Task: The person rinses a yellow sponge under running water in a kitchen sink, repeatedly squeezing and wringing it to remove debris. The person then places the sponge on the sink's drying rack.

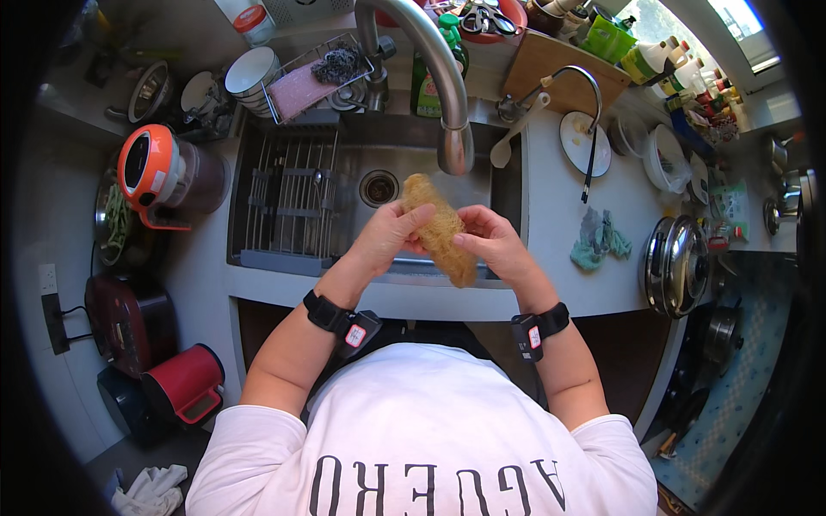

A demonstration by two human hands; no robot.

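A long tan loofah sponge (437, 226) is held above the front part of a stainless steel sink (413, 155). It lies tilted, its far end towards the drain (379, 188) and its near end over the sink's front rim. My left hand (387, 235) grips its left side, thumb on top. On the other side, my right hand (492, 238) has its thumb and fingers on the loofah's right edge. Beyond both hands the faucet (455, 142) arches down over the basin. No running water can be made out.
A metal rack (290, 200) spans the sink's left part. An orange-topped blender (151, 164) stands to the left. On the right counter are a green cloth (600, 240), a plate with chopsticks (584, 143) and a lidded pan (677, 266). A white spoon (516, 135) leans at the sink's right edge.
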